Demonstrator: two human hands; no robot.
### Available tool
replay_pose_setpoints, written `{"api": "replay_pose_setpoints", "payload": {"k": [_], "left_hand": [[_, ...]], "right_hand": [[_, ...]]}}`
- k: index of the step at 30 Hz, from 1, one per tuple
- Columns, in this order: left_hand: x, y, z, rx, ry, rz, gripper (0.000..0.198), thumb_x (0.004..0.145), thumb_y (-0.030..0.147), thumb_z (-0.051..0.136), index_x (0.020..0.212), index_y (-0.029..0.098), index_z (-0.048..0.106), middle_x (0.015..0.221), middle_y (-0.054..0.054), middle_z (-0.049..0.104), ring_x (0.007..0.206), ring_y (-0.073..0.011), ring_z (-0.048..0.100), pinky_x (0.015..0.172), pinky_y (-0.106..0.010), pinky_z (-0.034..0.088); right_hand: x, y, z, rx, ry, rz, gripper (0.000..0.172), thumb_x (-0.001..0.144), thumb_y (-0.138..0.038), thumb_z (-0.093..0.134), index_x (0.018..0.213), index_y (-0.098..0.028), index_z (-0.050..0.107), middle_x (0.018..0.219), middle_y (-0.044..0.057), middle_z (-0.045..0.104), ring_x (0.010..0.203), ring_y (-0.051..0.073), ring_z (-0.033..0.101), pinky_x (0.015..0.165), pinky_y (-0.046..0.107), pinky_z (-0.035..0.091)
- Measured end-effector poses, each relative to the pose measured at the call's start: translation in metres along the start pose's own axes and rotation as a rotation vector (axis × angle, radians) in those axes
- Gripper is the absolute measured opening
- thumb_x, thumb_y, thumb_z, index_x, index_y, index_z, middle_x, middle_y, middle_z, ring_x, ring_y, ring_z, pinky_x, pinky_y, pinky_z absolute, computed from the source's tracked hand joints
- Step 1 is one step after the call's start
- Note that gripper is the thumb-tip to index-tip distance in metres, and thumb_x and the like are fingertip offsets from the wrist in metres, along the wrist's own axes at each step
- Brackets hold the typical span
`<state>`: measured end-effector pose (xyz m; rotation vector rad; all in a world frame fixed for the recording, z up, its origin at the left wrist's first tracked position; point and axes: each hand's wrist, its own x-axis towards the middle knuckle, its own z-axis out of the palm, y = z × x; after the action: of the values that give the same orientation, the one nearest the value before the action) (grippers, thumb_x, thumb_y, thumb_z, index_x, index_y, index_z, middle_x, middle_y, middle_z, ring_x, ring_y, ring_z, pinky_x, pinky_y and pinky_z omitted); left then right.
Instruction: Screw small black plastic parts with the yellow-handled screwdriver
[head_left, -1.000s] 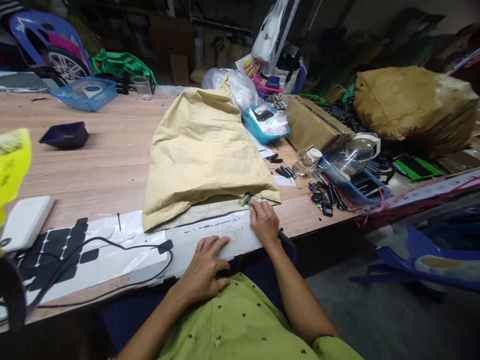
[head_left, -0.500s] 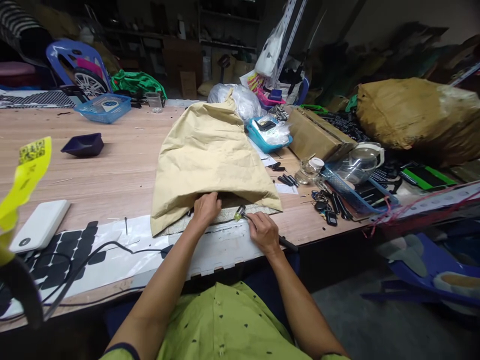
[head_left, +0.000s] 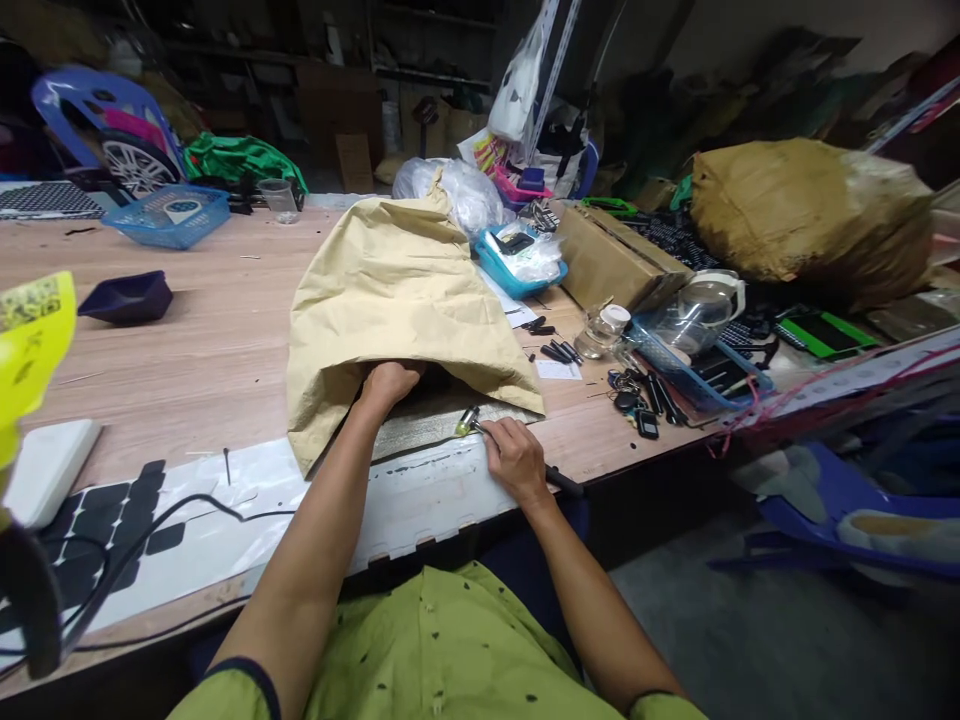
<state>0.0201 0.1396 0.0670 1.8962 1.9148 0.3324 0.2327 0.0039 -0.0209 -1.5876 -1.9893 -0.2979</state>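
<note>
A beige fabric bag lies on the table with its mouth facing me, a silvery-grey sheet showing at the lower edge. My left hand reaches into that mouth; its fingertips are hidden in the dark inside, so what they touch cannot be seen. To the right, my right hand is closed round the shaft of a small hammer. The hammer has a shiny metal head with a yellowish face, and its black grip sticks out behind my hand. The head rests close above the bag's lower edge.
Left on the table are a dark tray, a white box-shaped device and a black cable. A blue basket stands farther back. On the right are a cardboard box, a glass jar and several keys.
My left hand has gone deeper into the bag, and its mouth gapes wider. The right hand still grips the hammer in about the same spot. The whole view has shifted slightly.
</note>
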Motion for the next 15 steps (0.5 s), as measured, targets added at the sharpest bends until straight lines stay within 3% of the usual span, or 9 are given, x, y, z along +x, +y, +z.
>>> {"api": "replay_pose_setpoints", "payload": {"k": [7,12,15], "left_hand": [[-0.037,-0.017,0.011,0.154,-0.090,0.018,0.036,0.082,0.021,0.062,0.115,0.024,0.077,0.112,-0.013,0.078,0.112,-0.0354,0.069,0.089,-0.041,0.054],[-0.067,-0.029,0.024,0.107,-0.018,0.265,0.022,0.083,0.030,0.066,0.100,0.026,0.079,0.101,-0.009,0.075,0.105,-0.0336,0.063,0.092,-0.044,0.048],[-0.084,-0.040,0.038,0.008,-0.003,0.329,0.018,0.084,0.030,0.066,0.097,0.026,0.078,0.095,-0.007,0.072,0.100,-0.0303,0.059,0.090,-0.044,0.045]], "right_hand": [[0.001,0.000,0.000,-0.009,0.004,-0.008,0.024,0.093,-0.013,0.054,0.103,-0.022,0.073,0.086,0.006,0.068,0.081,0.021,0.057,0.074,0.031,0.044],[0.002,0.000,-0.001,-0.004,-0.009,0.002,0.024,0.093,-0.014,0.054,0.104,-0.022,0.074,0.086,0.006,0.067,0.082,0.021,0.058,0.075,0.032,0.045],[0.001,0.001,-0.001,0.000,-0.034,0.016,0.024,0.094,-0.015,0.053,0.104,-0.023,0.074,0.087,0.006,0.067,0.083,0.021,0.058,0.075,0.032,0.045]]}}
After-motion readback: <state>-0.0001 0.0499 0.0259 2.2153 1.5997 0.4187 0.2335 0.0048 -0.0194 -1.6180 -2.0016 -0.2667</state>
